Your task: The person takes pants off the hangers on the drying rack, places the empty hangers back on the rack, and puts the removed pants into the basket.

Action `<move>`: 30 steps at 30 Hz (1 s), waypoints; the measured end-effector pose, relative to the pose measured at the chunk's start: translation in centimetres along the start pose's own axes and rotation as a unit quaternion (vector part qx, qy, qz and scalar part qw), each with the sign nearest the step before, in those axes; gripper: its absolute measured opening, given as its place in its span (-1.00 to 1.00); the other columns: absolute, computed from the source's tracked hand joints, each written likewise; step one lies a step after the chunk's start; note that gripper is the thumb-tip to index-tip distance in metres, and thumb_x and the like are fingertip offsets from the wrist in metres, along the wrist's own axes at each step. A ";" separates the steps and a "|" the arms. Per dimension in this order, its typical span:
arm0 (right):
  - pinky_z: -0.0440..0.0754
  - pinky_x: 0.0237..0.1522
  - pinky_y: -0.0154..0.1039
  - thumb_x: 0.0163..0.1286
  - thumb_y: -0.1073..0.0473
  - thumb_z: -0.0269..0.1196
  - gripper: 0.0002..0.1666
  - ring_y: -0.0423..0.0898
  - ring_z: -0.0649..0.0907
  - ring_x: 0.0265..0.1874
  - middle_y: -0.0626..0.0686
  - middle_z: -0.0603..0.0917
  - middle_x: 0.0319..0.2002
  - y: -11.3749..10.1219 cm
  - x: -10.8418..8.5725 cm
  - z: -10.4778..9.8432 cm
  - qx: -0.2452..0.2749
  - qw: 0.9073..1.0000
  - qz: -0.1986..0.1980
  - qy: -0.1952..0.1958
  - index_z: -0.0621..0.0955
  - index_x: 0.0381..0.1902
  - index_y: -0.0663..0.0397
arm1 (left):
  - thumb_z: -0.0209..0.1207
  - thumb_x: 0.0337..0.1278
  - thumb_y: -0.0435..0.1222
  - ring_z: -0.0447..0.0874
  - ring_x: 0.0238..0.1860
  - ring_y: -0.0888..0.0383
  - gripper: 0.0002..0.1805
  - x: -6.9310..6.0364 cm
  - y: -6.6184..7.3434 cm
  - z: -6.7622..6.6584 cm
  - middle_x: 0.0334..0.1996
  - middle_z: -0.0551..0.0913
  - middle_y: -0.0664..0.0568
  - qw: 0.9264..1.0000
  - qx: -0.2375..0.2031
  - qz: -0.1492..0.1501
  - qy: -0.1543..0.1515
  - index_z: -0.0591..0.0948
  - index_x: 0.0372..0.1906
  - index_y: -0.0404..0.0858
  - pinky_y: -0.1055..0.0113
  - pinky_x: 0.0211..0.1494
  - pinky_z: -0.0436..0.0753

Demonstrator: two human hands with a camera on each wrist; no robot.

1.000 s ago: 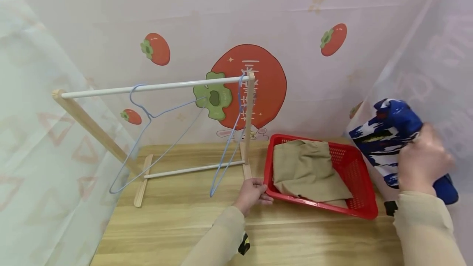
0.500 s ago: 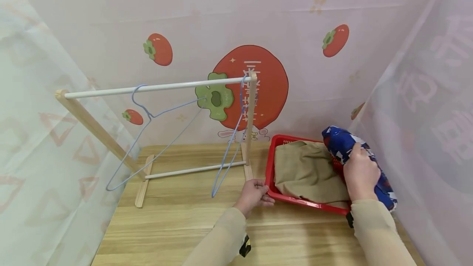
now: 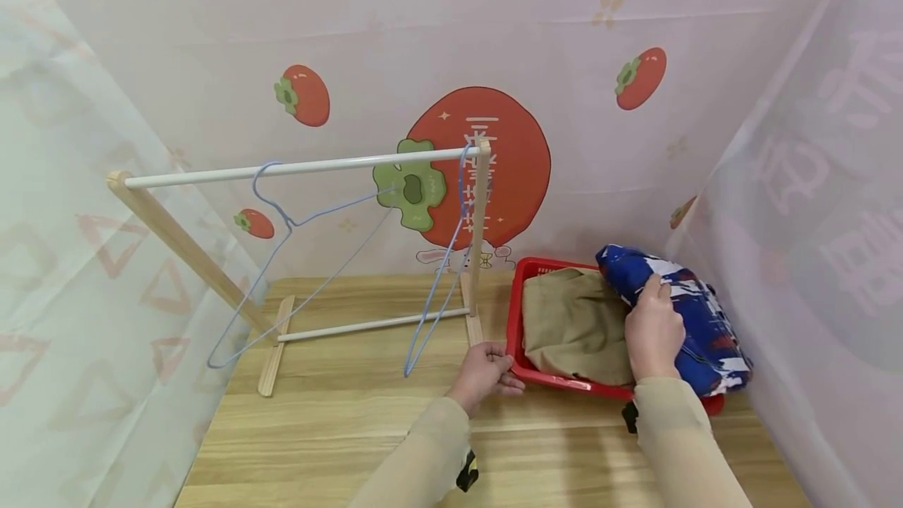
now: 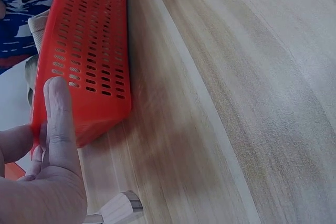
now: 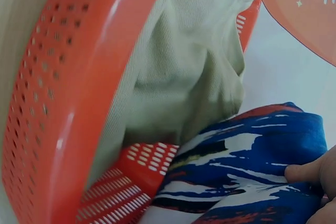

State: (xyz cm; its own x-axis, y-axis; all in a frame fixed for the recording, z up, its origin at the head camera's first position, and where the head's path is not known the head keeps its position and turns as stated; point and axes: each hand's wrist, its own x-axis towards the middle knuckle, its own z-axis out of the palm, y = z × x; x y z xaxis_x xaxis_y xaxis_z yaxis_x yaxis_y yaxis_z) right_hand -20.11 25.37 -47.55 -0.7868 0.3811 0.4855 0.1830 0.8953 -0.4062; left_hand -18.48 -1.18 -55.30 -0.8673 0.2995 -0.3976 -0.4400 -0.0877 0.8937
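Note:
My left hand [image 3: 484, 373] pinches the near left corner of a red plastic basket [image 3: 515, 320] between thumb and fingers. In the left wrist view, the basket's perforated wall [image 4: 94, 51] rises beside the fingers. Folded khaki cloth [image 3: 571, 320] fills the basket's left part. My right hand [image 3: 654, 329] grips a folded garment [image 3: 705, 328] with a blue, white and dark red pattern, over the basket's right side. In the right wrist view, the thumb presses on the patterned garment [image 5: 231, 166], which lies partly over the basket's slotted inner wall [image 5: 149, 156]. The garment hides the basket's right end.
To the left stands a wooden rack with a white top rail [image 3: 303, 168]. Two blue wire hangers hang from it, one left [image 3: 288, 222] and one right [image 3: 432, 312]. Printed fabric walls [image 3: 797, 218] enclose the wooden table [image 3: 317, 429] on both sides and behind.
My right hand has brought the patterned garment from the right, beside the wall, leftward and down over the basket's right side. My left hand has stayed at the basket's corner.

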 end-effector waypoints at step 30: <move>0.59 -0.19 0.51 0.38 0.45 0.10 -0.41 0.61 0.62 -0.26 0.52 0.50 0.14 -2.7 -1.5 3.3 0.031 0.997 0.061 -0.036 0.33 0.36 0.46 | 0.10 0.46 -0.49 0.73 -0.57 0.12 -0.84 0.2 0.6 0.1 -0.38 0.65 -0.12 0.999 0.041 0.002 0.010 0.55 0.01 -0.49 0.09 -0.28 0.80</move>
State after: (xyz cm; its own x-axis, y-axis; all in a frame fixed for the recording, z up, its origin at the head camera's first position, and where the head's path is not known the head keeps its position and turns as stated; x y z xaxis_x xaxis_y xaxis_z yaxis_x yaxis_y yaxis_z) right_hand -21.41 21.64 -49.74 -0.8018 0.4663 0.3738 0.2441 0.8264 -0.5074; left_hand -18.88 -1.12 -54.80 -0.8741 0.2802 -0.3968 -0.4163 -0.0110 0.9092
